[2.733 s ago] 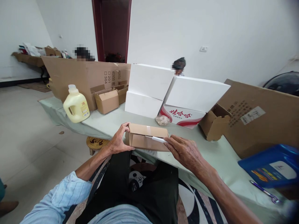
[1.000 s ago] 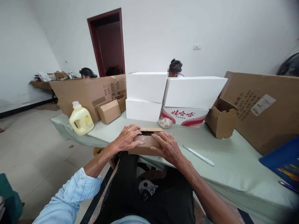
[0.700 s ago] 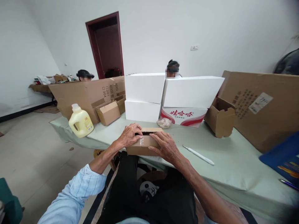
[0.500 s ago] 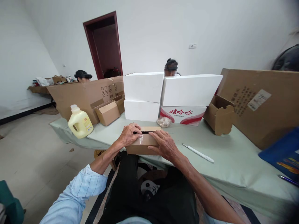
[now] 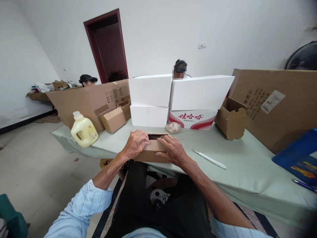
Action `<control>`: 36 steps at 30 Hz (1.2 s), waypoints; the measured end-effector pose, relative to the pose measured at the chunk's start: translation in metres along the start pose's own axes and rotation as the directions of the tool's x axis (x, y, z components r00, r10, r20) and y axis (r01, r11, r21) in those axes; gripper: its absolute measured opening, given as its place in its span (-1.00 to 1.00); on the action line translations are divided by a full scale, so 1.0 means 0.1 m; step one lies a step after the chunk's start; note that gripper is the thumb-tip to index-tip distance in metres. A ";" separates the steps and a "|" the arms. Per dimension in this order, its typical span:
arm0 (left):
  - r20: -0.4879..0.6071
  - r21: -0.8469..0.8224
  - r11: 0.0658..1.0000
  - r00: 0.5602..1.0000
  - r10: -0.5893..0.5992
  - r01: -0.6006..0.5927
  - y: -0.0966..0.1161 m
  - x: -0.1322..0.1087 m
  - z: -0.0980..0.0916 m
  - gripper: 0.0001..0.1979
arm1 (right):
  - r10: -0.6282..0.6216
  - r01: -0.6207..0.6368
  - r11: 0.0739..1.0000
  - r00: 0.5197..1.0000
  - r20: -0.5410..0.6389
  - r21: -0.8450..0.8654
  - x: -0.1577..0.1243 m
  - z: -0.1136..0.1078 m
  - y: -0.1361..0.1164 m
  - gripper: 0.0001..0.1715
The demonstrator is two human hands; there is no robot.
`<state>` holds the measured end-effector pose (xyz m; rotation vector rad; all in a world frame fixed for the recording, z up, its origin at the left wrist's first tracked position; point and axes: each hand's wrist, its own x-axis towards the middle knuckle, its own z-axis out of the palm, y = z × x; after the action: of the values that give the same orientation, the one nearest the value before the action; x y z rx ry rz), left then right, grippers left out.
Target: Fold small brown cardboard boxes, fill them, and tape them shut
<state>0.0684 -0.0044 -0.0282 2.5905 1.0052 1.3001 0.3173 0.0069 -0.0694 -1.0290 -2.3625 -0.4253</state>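
Note:
A small brown cardboard box (image 5: 151, 156) lies at the table's near edge, in front of my lap. A dark opening shows along its top. My left hand (image 5: 135, 143) grips the left end, its fingers curled over the top edge at the opening. On the right side, my right hand (image 5: 172, 149) holds the box with fingers bent over the top and thumb against the front face. What is inside the box cannot be made out. A white craft knife (image 5: 210, 159) lies to the right of my right hand. Just beyond the box sits a crumpled clear bundle (image 5: 173, 127).
White boxes (image 5: 151, 91) and a red-and-white carton (image 5: 192, 119) stand across the back. A yellow jug (image 5: 84, 130) and a brown box (image 5: 113, 120) are left; an open box (image 5: 231, 119), large cardboard (image 5: 279, 109), blue packet (image 5: 297, 158) and pen (image 5: 304, 185) are right. Two people sit beyond.
The dark opening looks wider, with the far flap further back. My left hand has shifted over the clear tape that showed on the box's top. The view has moved slightly.

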 end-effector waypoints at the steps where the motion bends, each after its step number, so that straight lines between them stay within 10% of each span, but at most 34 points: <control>1: 0.002 -0.034 0.999 1.000 0.020 -0.020 0.03 -0.01 -0.02 -0.80 | 0.008 -0.008 1.000 1.000 0.008 -0.006 0.01 0.00 0.00 -0.36; 13: 0.112 -0.225 0.969 0.986 0.127 -0.099 0.50 -0.65 0.03 -0.82 | 0.057 -0.057 0.998 0.997 0.047 -0.003 -0.01 0.04 0.04 -0.39; 25: -0.193 -0.268 0.954 0.963 -0.187 0.132 0.30 -0.19 -0.49 -0.87 | 0.071 -0.063 0.995 0.992 -0.101 0.078 -0.35 0.12 -0.12 -0.43; 36: -0.037 -0.550 0.727 0.858 -0.512 0.411 0.05 -0.03 -0.39 -0.75 | 0.233 -0.167 0.968 0.877 -0.420 0.190 -0.42 0.33 -0.36 -0.50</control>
<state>0.0407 -0.0181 -0.0037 1.6900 1.0458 1.4328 0.3029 -0.0255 -0.1234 -0.9765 -1.8339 -0.3532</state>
